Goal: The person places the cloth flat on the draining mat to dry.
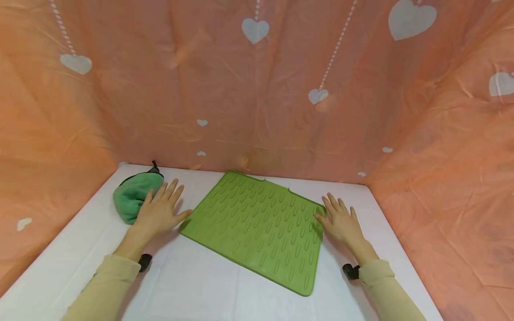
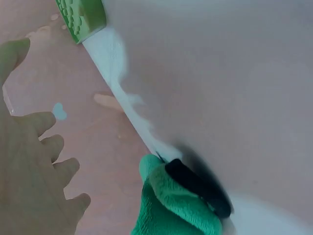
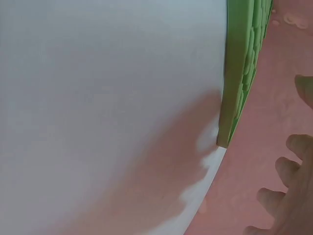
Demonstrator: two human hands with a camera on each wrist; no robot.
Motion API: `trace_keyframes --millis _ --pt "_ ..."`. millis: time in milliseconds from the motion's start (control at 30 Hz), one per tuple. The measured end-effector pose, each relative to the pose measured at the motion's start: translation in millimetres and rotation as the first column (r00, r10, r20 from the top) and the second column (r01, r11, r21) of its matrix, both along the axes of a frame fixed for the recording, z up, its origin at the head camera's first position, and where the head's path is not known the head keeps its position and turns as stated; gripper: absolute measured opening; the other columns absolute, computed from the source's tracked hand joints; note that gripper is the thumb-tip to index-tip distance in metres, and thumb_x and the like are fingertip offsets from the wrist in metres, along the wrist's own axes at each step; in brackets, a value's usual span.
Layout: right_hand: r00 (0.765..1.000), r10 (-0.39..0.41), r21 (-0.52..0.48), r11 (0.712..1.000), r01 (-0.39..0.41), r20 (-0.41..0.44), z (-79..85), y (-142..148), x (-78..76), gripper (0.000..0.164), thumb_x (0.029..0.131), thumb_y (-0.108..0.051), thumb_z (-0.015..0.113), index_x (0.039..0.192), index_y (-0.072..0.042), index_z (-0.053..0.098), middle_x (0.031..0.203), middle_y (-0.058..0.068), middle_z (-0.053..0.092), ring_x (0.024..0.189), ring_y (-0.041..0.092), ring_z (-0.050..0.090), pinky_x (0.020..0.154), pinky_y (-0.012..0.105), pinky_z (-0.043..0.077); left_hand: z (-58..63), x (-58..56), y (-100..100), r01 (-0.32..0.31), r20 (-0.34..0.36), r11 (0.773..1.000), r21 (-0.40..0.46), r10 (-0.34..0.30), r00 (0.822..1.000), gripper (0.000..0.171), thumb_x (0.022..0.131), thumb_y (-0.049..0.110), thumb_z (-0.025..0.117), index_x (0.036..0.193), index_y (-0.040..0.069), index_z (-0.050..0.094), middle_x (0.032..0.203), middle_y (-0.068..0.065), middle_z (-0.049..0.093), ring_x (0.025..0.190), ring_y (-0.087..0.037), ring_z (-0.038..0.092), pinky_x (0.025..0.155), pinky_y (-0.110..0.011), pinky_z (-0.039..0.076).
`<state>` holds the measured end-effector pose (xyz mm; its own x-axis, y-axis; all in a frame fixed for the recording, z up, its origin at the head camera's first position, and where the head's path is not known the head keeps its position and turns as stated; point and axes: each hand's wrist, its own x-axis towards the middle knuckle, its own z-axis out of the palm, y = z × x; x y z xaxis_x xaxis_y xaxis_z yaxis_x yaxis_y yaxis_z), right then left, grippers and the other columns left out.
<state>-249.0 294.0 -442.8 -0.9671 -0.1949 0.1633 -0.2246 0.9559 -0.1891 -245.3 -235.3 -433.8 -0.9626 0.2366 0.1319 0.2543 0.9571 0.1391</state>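
Observation:
A green rubbery mat point(image 1: 257, 227) with rows of raised oval ridges lies slanted on the white table. Its far edge has a notch. To its left, the left hand point(image 1: 159, 214) is spread with fingers straight, holding nothing; its thumb is near the mat's left corner. A crumpled green cloth point(image 1: 130, 196) with a black edge and dark strap sits just beyond that hand, and also shows in the left wrist view as a fluffy green cloth point(image 2: 176, 205). At the mat's right edge, the right hand point(image 1: 340, 223) is spread and holds nothing; whether its thumb touches the mat cannot be told.
Orange-pink sheeting with white hearts point(image 1: 257, 111) rises behind the table and on both sides. White table surface point(image 1: 201, 285) stretches in front of the mat. Each wrist carries a small black device, such as the right one point(image 1: 351, 271).

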Motion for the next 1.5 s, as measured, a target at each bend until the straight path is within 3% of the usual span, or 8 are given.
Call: trace_keyframes --millis 433,867,1133,1367,1500 --pt "0.998 0.051 0.005 0.999 -0.05 -0.048 -4.9 1.0 27.4 0.073 0.104 -0.046 0.059 0.16 -0.003 0.039 0.166 0.019 0.032 0.148 0.052 0.033 0.114 0.077 0.021 9.7 2.9 -25.4 0.042 -0.055 0.997 -0.063 -0.045 0.997 0.09 0.1 0.059 0.059 0.162 0.001 0.03 0.171 -0.02 0.017 0.155 -0.048 0.017 0.12 -0.073 0.011" --pt "0.983 0.184 -0.01 0.983 -0.184 0.023 -14.9 1.0 55.5 0.076 0.101 -0.046 0.065 0.16 -0.005 0.039 0.167 0.017 0.033 0.151 0.048 0.028 0.117 0.075 0.016 15.6 2.1 -73.8 0.106 -0.05 0.989 -0.108 -0.111 0.993 0.092 0.095 0.057 0.068 0.16 0.001 0.036 0.168 -0.023 0.025 0.15 -0.051 0.025 0.118 -0.073 0.015" --pt "0.96 0.27 -0.041 0.963 -0.268 0.069 -23.5 -1.3 70.1 0.075 0.1 -0.047 0.066 0.158 -0.005 0.043 0.166 0.016 0.034 0.151 0.048 0.029 0.116 0.076 0.017 13.0 -3.6 -95.9 0.155 0.007 0.983 -0.096 -0.155 0.988 0.103 0.087 0.061 0.076 0.159 -0.001 0.037 0.168 -0.025 0.023 0.149 -0.054 0.024 0.116 -0.075 0.014" --pt "0.95 0.289 -0.039 0.957 -0.286 0.122 -26.7 -5.8 75.6 0.075 0.103 -0.047 0.061 0.159 -0.002 0.04 0.167 0.016 0.033 0.152 0.046 0.029 0.119 0.072 0.018 7.2 -8.3 -110.9 0.134 0.048 0.989 -0.06 -0.131 0.99 0.108 0.085 0.066 0.075 0.158 -0.003 0.036 0.166 -0.028 0.024 0.15 -0.054 0.021 0.115 -0.076 0.015" --pt "0.947 0.305 -0.023 0.952 -0.305 0.102 -25.1 -7.0 76.3 0.073 0.104 -0.045 0.061 0.157 0.0 0.041 0.165 0.02 0.035 0.15 0.048 0.031 0.118 0.07 0.024 3.0 -11.9 -115.9 0.127 0.067 0.991 -0.035 -0.124 0.99 0.11 0.085 0.067 0.075 0.158 -0.005 0.035 0.166 -0.029 0.023 0.149 -0.056 0.019 0.114 -0.078 0.014"
